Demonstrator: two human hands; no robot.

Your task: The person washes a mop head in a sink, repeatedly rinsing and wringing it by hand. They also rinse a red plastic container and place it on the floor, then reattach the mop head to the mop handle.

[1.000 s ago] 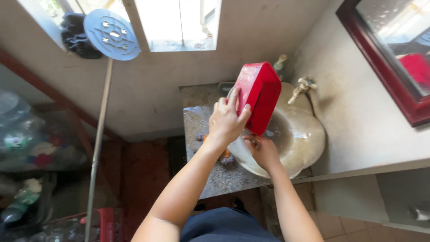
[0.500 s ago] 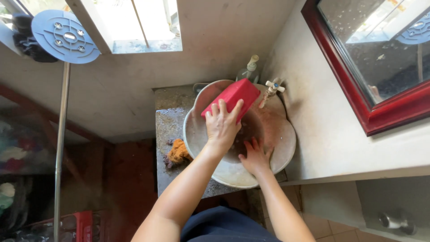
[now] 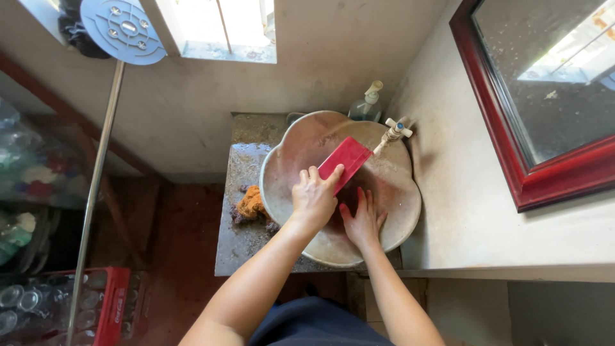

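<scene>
Both forearms are bare from the elbow down, with no sleeves showing anywhere along them. The left hand carries no glove, ring or bracelet that can be made out, and the wrist behind it is plain. The right hand is likewise ungloved, its wrist without a watch or band. Between the arms, at the bottom edge, lies a dark navy garment of smooth cloth; its cut cannot be told.

The left hand grips a red rectangular container in the round basin under the tap; the right hand lies flat inside the basin, an orange sponge on the tabletop's left edge.
</scene>
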